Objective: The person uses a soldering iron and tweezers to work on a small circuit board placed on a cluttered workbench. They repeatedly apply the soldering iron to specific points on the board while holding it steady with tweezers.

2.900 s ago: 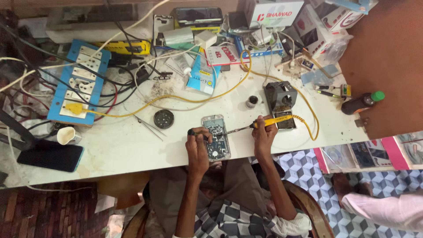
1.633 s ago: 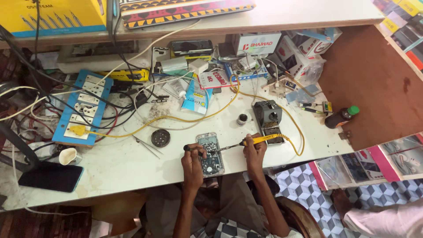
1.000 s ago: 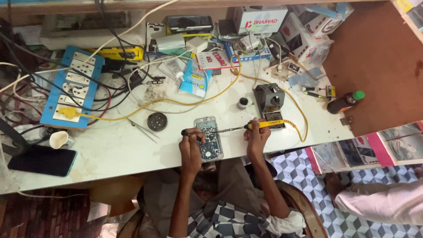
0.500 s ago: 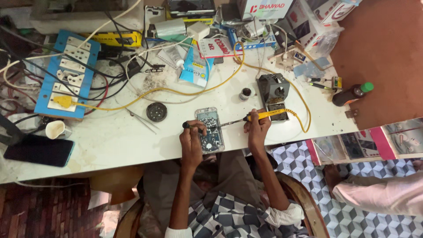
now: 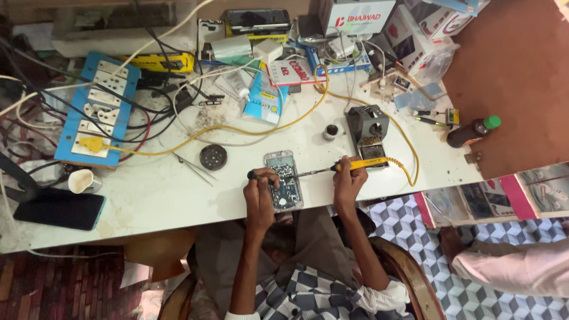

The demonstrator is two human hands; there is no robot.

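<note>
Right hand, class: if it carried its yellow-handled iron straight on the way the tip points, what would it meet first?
The right hand aims the soldering iron leftward at the opened phone, so probably its circuit board; contact is unclear.

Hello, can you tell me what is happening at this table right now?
A person works on an opened phone lying on the white table. The right hand holds a yellow soldering iron with its tip at the phone's board. The left hand holds a small dark-handled tool at the phone's left edge.
</note>
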